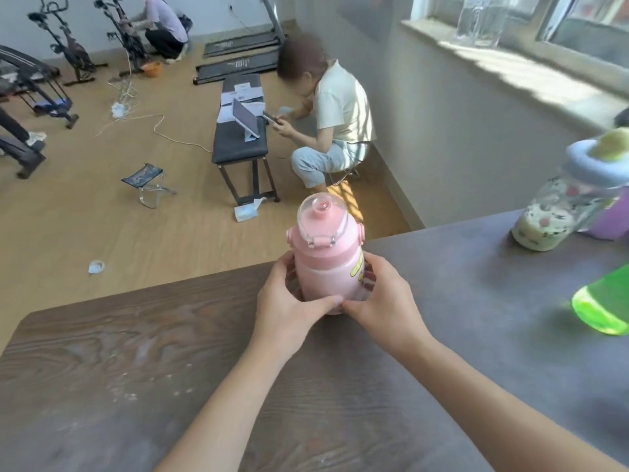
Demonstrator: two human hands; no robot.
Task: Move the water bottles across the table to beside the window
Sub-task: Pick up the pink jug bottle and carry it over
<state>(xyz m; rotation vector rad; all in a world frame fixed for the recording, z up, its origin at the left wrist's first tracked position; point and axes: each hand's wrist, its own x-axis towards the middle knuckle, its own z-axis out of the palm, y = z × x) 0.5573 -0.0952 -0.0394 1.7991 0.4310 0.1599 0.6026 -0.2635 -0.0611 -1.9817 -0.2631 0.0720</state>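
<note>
A pink water bottle [325, 257] with a clear flip lid stands upright near the far edge of the dark wooden table [136, 369]. My left hand [289, 301] wraps its left side and my right hand [381, 298] its right side, thumbs meeting at the front of its base. At the right, near the window, stands a patterned bottle [551, 216] with a blue ring lid, a purple bottle [609, 219] partly hidden behind it, and a bright green bottle [602, 301] cut off by the frame edge.
The window sill [527, 73] at top right holds a clear glass jug [480, 18]. Beyond the table's far edge a person [333, 120] sits on a stool by a black bench [238, 127]. Exercise equipment and another crouching person are farther back.
</note>
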